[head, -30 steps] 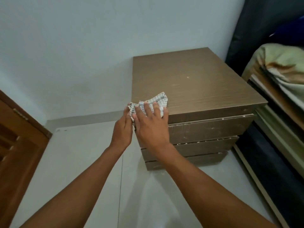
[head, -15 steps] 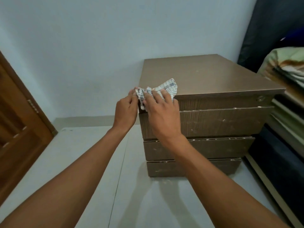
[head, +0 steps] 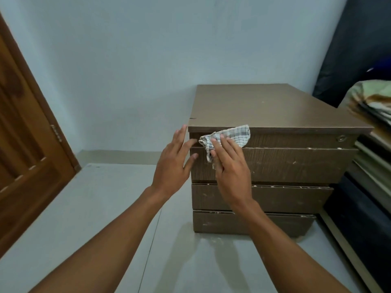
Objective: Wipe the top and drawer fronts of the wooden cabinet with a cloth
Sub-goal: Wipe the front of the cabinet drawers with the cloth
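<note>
**CLOTH ON TOP DRAWER FRONT, LEFT END: BOTH HANDS FLAT**

1. Right hand (head: 230, 172) is pressing the cloth (head: 233, 135) against the front of the cabinet (head: 296, 163). Fingers are lying straight over the fabric w/ no curl round it, so the hand is flat and open, palm toward the drawers.

2. Cloth spec: checked, white/grey, crumpled. It is sitting at the left end of the top drawer front (head: 296, 141), just below the front edge of the top panel (head: 275, 106). Its upper corner is overlapping that edge. A narrow tail is hanging down past the seam onto the second drawer front (head: 306, 166), beside the right thumb.

3. Left hand (head: 173, 163) is reaching to the cabinet's left front corner. Fingers are straight and spread, holding nothing. Fingertips are lying at the corner edge, but actual contact can't be confirmed.

4. Third drawer front (head: 292, 197) and btm drawer front (head: 275, 224) are showing below the right wrist, both w/ pale specks and chipped edging. A round lock (head: 341, 138) is sitting at the right end of the top drawer front.

5. Surroundings: the cabinet is standing on a pale floor (head: 95, 208) against a light wall (head: 169, 60). A wooden door (head: 25, 144) is standing at far left. Folded bedding (head: 374, 102) is lying just beside the cabinet at right, w/ dark fabric (head: 359, 39) behind it.
</note>
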